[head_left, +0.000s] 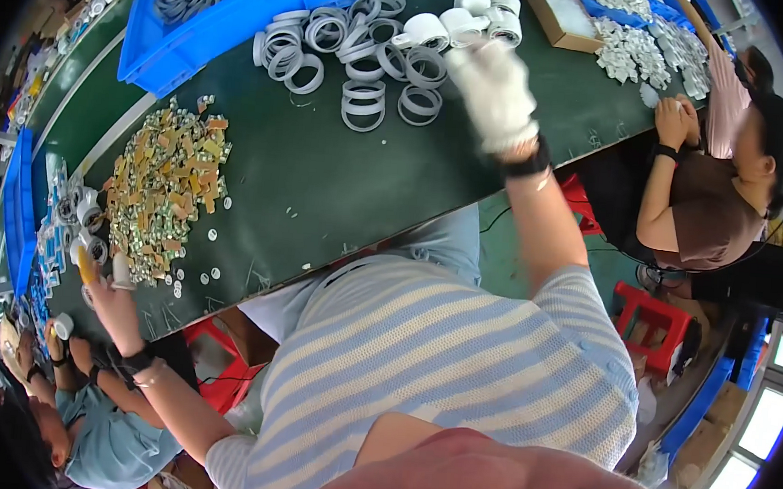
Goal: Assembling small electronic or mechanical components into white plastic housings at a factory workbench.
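Observation:
My right hand (493,96), in a white glove and smeared by motion, is over the far side of the green table beside several white cup-like housings (469,21). Whether it holds one I cannot tell. Grey rings (362,104) lie loose and stacked just left of it. At the left end of the table my left hand (111,301) has its fingers apart, with a yellow cover on one finger and a white one on another. White round parts (89,211) lie just beyond it. Beside it spreads a heap of small tan and green circuit pieces (166,190).
A blue bin (233,34) of grey rings stands at the back. At the far right are a cardboard box (561,19) and piles of white parts (627,56). Co-workers sit at right (708,191) and lower left (118,444). Red stools (651,329) stand below table height.

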A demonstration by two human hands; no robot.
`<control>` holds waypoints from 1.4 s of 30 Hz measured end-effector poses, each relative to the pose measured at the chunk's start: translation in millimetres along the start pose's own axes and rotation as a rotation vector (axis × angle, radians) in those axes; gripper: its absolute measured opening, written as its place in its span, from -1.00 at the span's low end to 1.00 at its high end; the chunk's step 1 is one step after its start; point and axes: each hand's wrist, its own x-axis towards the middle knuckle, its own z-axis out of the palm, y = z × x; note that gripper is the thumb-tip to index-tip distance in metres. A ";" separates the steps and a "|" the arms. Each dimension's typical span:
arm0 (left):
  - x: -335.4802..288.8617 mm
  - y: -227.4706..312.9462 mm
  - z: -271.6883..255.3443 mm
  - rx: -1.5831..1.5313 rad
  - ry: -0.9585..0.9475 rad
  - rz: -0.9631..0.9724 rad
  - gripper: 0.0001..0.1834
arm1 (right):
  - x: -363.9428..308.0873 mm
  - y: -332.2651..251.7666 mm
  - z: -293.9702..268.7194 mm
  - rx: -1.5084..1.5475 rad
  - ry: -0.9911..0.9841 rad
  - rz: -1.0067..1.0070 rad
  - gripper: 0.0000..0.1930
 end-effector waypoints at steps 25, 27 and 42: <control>-100.5 245.1 133.0 -0.316 -0.859 0.300 -0.05 | -75.3 -71.8 19.7 0.486 -0.698 -0.254 -0.28; -109.7 219.1 138.1 -0.869 -0.846 -0.035 -0.07 | -56.5 -53.7 43.6 0.013 -0.270 -0.425 -0.40; -105.6 158.4 103.1 -1.162 -0.521 -0.326 -0.20 | 2.8 -13.6 4.5 -0.311 -0.134 -0.225 -0.75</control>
